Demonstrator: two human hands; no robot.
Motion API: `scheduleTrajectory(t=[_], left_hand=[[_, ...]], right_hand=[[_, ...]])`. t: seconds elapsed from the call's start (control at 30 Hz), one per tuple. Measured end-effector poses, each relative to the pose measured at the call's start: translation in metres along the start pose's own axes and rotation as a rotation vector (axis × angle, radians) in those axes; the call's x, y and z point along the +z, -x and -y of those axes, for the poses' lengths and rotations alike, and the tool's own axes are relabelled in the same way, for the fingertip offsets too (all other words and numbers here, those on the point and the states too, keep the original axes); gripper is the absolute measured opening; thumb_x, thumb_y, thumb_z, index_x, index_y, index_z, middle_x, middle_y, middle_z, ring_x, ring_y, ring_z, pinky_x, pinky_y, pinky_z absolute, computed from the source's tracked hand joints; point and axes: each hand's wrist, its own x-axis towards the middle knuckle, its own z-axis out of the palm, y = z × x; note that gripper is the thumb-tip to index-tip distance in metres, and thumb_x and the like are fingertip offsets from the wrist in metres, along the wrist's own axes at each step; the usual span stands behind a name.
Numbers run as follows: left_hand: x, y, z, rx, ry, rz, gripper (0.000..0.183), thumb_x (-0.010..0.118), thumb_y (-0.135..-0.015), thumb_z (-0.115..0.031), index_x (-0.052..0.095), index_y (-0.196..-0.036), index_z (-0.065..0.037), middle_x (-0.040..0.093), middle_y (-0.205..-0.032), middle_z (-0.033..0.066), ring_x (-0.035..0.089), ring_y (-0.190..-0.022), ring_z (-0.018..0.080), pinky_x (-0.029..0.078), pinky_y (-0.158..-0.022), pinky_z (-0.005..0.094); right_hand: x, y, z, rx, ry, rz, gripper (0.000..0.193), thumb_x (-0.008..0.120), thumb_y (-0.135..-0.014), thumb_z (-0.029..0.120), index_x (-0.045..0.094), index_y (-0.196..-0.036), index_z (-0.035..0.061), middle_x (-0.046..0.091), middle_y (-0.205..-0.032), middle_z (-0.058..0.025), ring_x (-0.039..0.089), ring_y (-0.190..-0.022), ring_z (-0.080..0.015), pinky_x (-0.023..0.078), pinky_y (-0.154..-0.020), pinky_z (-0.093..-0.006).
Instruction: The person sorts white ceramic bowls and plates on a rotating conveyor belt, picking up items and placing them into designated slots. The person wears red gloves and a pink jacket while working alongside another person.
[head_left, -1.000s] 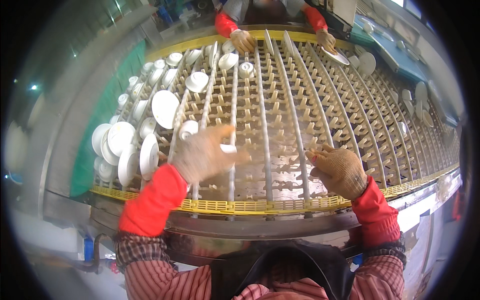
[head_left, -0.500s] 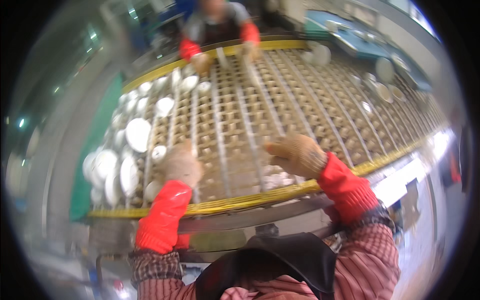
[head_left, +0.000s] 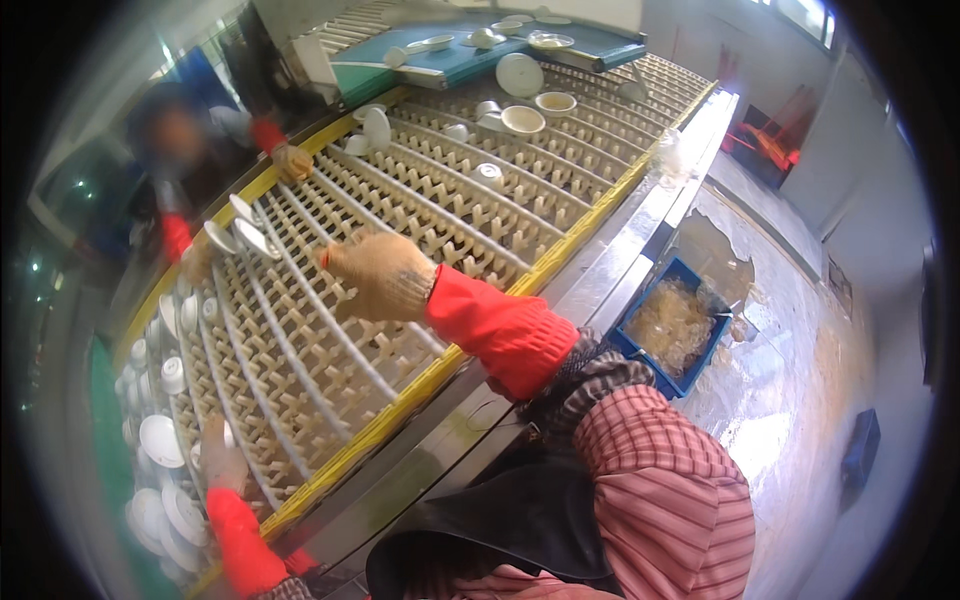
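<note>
My left hand (head_left: 223, 458), in a tan glove with a red cuff, is low over the left part of the pegged conveyor (head_left: 330, 345). A small white dish (head_left: 228, 434) shows against its blurred fingers; whether they grip it I cannot tell. White plates (head_left: 183, 512) stand on edge just left of that hand. Over the middle of the conveyor, my right hand (head_left: 385, 277), gloved the same way, has its fingers curled in and shows no dish in them. Its underside is hidden.
Across the conveyor, a co-worker's gloved hand (head_left: 196, 264) is near upright white dishes (head_left: 256, 238); the other (head_left: 293, 162) rests by the yellow edge. Bowls (head_left: 523, 120) sit farther right, below a blue-green belt (head_left: 470, 62). A blue crate (head_left: 690, 372) stands on the floor to the right.
My view has swung to the right, bringing the blue crate and floor into sight. Both my hands appear farther left in the picture. The co-worker's hands are wider apart.
</note>
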Motion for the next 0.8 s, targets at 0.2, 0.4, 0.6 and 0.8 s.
scheduleTrajectory(t=[0.2, 0.4, 0.6, 0.8], left_hand=[[-0.022, 0.027, -0.056, -0.219, 0.081, -0.015, 0.061, 0.068, -0.099, -0.005, 0.059, -0.160, 0.001, 0.064, -0.159, 0.0259, 0.062, -0.147, 0.0404, 0.047, -0.123, 0.0430], [-0.010, 0.031, -0.183, -0.379, 0.188, 0.063, 0.047, 0.065, -0.100, -0.017, 0.073, -0.142, 0.005, 0.075, -0.142, 0.0247, 0.071, -0.131, 0.0402, 0.052, -0.116, 0.0439], [0.050, 0.004, -0.357, -0.101, 0.426, 0.004, 0.041, 0.071, -0.102, -0.012, 0.076, -0.142, -0.001, 0.078, -0.141, 0.0186, 0.071, -0.134, 0.0312, 0.051, -0.118, 0.0397], [0.066, -0.009, -0.458, 0.032, 0.558, 0.122, 0.042, 0.072, -0.102, -0.005, 0.074, -0.145, -0.001, 0.078, -0.142, 0.0161, 0.072, -0.135, 0.0266, 0.051, -0.118, 0.0372]], right_hand=[[-0.097, 0.087, -0.168, 0.479, 0.251, -0.445, 0.123, 0.101, -0.071, 0.062, 0.048, -0.168, 0.0094, 0.048, -0.171, -0.0246, 0.049, -0.158, -0.0382, 0.041, -0.131, -0.0510], [-0.182, 0.207, -0.375, 1.124, 0.634, -0.039, 0.088, 0.081, -0.093, 0.061, 0.060, -0.162, 0.0104, 0.061, -0.162, -0.0167, 0.050, -0.157, -0.0354, 0.027, -0.137, -0.0510], [-0.210, 0.329, -0.539, 1.258, 0.491, -0.272, 0.052, 0.051, -0.114, 0.051, 0.067, -0.156, 0.0238, 0.070, -0.153, -0.0192, 0.059, -0.152, -0.0366, 0.029, -0.135, -0.0561], [-0.202, 0.404, -0.598, 1.495, 0.398, -0.486, 0.054, 0.053, -0.113, 0.058, 0.069, -0.155, 0.0294, 0.070, -0.156, -0.0136, 0.062, -0.148, -0.0362, 0.026, -0.136, -0.0609]])
